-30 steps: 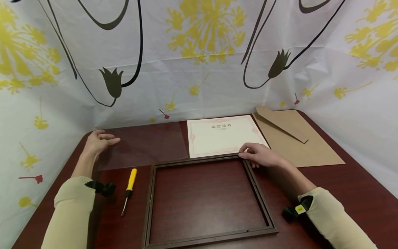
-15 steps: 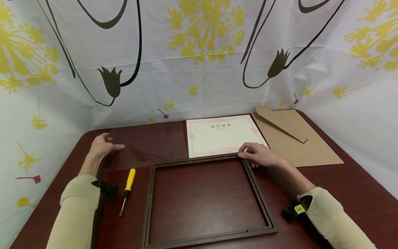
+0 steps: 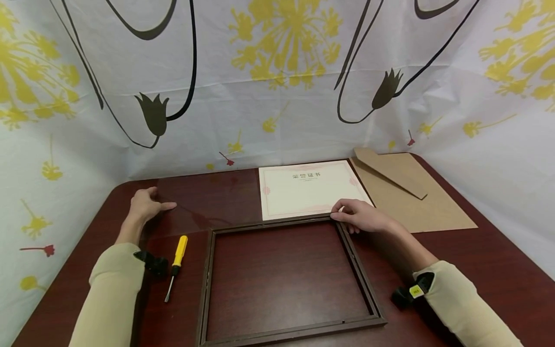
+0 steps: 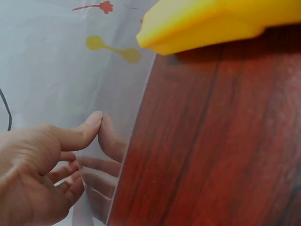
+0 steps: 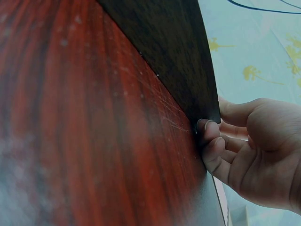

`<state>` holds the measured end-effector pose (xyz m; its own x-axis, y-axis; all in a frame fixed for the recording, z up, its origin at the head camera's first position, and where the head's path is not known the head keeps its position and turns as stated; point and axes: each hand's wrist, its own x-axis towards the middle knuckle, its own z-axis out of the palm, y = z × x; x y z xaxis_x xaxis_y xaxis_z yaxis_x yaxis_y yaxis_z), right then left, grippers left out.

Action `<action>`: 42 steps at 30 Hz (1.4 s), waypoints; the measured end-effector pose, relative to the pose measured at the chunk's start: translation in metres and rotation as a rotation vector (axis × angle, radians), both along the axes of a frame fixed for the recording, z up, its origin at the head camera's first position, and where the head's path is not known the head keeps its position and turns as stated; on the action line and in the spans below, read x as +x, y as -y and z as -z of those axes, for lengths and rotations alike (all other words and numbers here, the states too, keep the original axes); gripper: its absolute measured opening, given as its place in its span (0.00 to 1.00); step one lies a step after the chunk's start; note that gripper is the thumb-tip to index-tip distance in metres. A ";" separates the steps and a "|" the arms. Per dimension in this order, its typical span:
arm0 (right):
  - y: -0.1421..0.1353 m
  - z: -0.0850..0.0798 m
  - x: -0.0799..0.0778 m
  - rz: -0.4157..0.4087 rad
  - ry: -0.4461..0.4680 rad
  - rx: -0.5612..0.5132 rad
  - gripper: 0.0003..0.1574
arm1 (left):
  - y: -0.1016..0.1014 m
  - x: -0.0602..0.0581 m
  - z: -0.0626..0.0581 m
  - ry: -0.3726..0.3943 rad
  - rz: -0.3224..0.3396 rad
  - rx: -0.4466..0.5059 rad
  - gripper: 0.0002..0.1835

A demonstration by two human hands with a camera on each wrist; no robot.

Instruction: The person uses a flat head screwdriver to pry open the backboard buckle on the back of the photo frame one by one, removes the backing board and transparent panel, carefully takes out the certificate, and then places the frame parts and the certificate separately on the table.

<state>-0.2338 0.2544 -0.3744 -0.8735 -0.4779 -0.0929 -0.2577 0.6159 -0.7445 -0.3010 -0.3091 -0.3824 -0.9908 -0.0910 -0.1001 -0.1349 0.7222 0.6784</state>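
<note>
My left hand (image 3: 146,204) is at the left edge of a clear sheet (image 3: 208,197) lying on the table. In the left wrist view, the thumb touches the top of the clear sheet (image 4: 117,103) and the fingers curl by its edge, so the hand appears to pinch it. The thumb and fingers are mirrored in its surface. My right hand (image 3: 357,215) pinches the far right corner of a dark brown picture frame (image 3: 270,223). In the right wrist view, the thumb and curled fingers are around the corner of the picture frame (image 5: 164,42). Bare tabletop shows through the frame.
A yellow-handled screwdriver (image 3: 180,250) lies between my left forearm and the frame. Behind the frame is a cream certificate (image 3: 303,200). A brown backing board (image 3: 438,212) with a stand flap (image 3: 390,174) lies at the right. Patterned cloth (image 3: 282,125) hangs behind the table.
My left hand has slid to the right, and the clear sheet has shifted right with it toward the certificate. My right hand and the picture frame stay in place.
</note>
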 end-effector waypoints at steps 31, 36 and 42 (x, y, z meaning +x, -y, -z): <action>-0.003 -0.003 -0.004 0.009 -0.029 0.011 0.13 | -0.019 0.014 -0.012 -0.142 0.028 0.028 0.37; -0.005 -0.006 -0.002 0.044 -0.069 0.033 0.12 | -0.040 0.020 -0.022 -0.201 0.062 0.034 0.34; 0.000 -0.008 -0.001 0.085 -0.244 0.067 0.17 | -0.068 0.030 -0.035 -0.250 0.134 0.058 0.32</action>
